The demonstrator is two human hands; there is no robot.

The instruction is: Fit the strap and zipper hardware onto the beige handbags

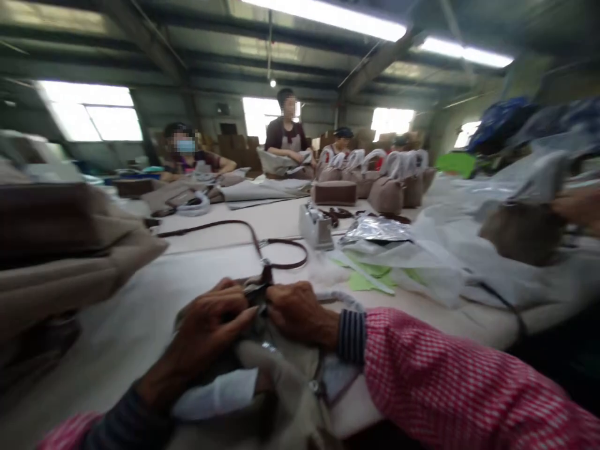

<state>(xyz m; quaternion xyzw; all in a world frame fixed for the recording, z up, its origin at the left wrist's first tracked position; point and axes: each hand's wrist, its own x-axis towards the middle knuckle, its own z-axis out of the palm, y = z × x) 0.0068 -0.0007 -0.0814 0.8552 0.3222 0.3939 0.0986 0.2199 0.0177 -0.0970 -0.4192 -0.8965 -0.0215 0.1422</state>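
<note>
A grey-beige handbag (300, 359) lies in front of me on the table, its outline partly blurred. My left hand (213, 322) is closed on the bag's upper edge, with the thumb pointing toward the middle. Close beside it, my right hand (297, 312) is curled in a fist at the same edge; my fingers hide exactly what they pinch. From between the hands a thin dark brown strap (255, 234) rises, loops, and runs off to the left across the table. A wrapped handle (344, 299) shows behind my right wrist.
Stacked beige bag pieces (107, 250) stand at the left. Ahead are a tape dispenser (316, 226), a silver plastic packet (377, 229) and green sheets (370, 277). Finished-looking bags (387, 195) stand farther back. Several people work around the table; another hand (579, 206) is at the right.
</note>
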